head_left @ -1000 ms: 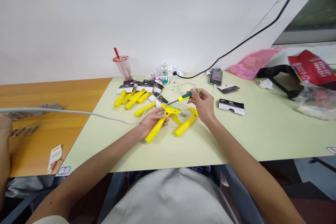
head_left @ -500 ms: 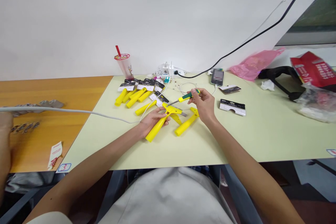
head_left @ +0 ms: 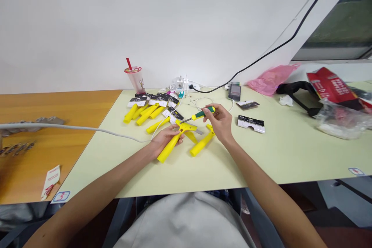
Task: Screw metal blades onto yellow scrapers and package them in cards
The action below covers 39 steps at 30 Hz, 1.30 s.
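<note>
A person sits at a pale green table (head_left: pixel 261 162). The left hand (head_left: pixel 164 139) is closed around the handle of a yellow scraper (head_left: pixel 174 141), pinning it flat on the table in front of the body. The right hand (head_left: pixel 219 122) grips a green-and-yellow screwdriver (head_left: pixel 199 114), its tip resting at the scraper's head, where a grey blade shows. The step in hand looks like working a screw at that head. The next move would call for keeping the tip seated and the handle steady.

A second yellow scraper (head_left: pixel 202 144) lies just beside the right hand, and more carded scrapers (head_left: pixel 148 107) lie behind.

Their black-and-white cards carry print too small to read. A red bag (head_left: pixel 331 85) at far right bears white lettering that cannot be made out.
</note>
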Motion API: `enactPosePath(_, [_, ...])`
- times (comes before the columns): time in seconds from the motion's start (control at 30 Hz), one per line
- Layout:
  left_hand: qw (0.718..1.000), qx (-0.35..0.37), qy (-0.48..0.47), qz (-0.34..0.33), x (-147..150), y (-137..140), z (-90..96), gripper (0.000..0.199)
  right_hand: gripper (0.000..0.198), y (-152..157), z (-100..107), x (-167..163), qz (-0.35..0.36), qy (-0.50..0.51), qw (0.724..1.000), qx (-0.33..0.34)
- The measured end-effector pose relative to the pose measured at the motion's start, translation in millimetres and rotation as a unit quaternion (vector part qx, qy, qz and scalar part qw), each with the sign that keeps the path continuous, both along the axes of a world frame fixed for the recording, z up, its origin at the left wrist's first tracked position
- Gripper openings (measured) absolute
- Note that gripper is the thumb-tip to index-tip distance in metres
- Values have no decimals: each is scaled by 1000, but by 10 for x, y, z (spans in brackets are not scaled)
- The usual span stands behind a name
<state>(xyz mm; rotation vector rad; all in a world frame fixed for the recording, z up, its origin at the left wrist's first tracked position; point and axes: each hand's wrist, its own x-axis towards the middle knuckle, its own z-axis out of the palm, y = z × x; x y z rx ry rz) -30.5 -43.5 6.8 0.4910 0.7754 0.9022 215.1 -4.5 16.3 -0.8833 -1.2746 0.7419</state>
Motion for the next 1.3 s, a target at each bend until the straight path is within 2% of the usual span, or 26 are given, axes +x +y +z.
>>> enactPosePath(0.23, [1000,3,7,11,12,-4,4,44,44,-29,-30,-24,25,4,999,43])
enactPosePath(0.53, [999,25,37,-21,3,-21,-34,47,46,-49,-72,21,9,-72,991,113])
enactPosePath(0.67, [998,20,37,-39,-14,-8,-85,50,53,-46,-119,3,3,-128,979,159])
enactPosePath(0.97, [998,25,28,-44,-16,12,-137,46,79,-97,-136,-79,31,-233,953,189])
enactPosePath(1.13, [998,24,35,-45,-1,-18,-91,46,70,-71,-105,-104,24,-229,955,186])
enactPosePath(1.3, [999,18,25,-36,10,-15,-76,46,50,14,-26,-205,88,-198,957,191])
